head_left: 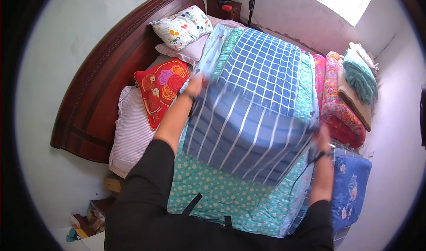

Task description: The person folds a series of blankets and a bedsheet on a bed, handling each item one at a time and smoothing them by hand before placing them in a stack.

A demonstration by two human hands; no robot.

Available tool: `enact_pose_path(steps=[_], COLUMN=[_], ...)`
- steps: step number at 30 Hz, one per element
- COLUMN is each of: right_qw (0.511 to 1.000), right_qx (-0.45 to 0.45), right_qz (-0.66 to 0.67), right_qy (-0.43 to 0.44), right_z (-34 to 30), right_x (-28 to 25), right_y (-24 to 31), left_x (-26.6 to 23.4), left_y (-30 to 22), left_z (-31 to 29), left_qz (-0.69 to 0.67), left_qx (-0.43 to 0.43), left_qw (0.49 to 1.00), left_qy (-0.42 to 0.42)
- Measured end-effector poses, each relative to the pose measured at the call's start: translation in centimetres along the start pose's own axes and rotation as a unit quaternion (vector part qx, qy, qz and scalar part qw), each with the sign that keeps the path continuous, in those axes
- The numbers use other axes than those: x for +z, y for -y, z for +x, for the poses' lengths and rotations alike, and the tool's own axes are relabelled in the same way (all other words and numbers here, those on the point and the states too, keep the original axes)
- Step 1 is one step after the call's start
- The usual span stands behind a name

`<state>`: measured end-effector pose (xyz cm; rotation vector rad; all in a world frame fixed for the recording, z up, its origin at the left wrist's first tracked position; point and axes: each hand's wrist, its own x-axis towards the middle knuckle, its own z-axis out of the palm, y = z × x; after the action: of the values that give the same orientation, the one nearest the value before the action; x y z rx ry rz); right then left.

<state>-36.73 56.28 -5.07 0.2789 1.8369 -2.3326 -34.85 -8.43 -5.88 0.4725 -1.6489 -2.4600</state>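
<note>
Both my arms reach out over the bed with a blue blanket with white grid lines stretched between them. My left hand is closed on its left edge, near the pillows. At the right edge my right hand grips the same blanket, though motion blurs the fingers. The near part of the blanket is lifted and folds back in the air, while its far part lies flat. Beneath it spreads a teal quilt with small white flowers.
A red embroidered cushion, a striped pillow and a cartoon-print pillow lie by the dark wooden headboard. Folded bedding is piled at the right, with a folded blue cloth nearer me. A fan stands beyond the bed.
</note>
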Motion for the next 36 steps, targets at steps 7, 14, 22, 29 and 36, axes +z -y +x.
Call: enact_pose_path(steps=[7,14,22,29,36], right_qw=[0.941,0.970,0.826,0.776,0.824], right_qx=[-0.118,0.134,0.334,0.432,0.452], right_qz=[0.253,-0.168,-0.445,-0.460,-0.335], right_qy=[0.190,0.116,0.089,0.014,0.065], right_z=[7.1,7.2,3.8,6.2,9.5], right_x=[12.1,7.5,1.7,7.1,8.0], right_y=[22.3,-0.1,-22.4,-41.0,-42.5], left_x=[20.3,8.9,-0.9,-6.0,-12.7], left_y=[-21.2,-1.1,20.2,31.2,35.7], left_z=[2.8,3.2,3.4,8.8,10.0], left_qz=[-0.083,0.280,0.440,0.506,-0.001], left_qx=[0.231,-0.038,-0.256,-0.038,-0.111], left_qw=[0.951,0.955,0.860,0.834,0.955], left_qy=[0.188,0.090,0.021,-0.217,-0.276])
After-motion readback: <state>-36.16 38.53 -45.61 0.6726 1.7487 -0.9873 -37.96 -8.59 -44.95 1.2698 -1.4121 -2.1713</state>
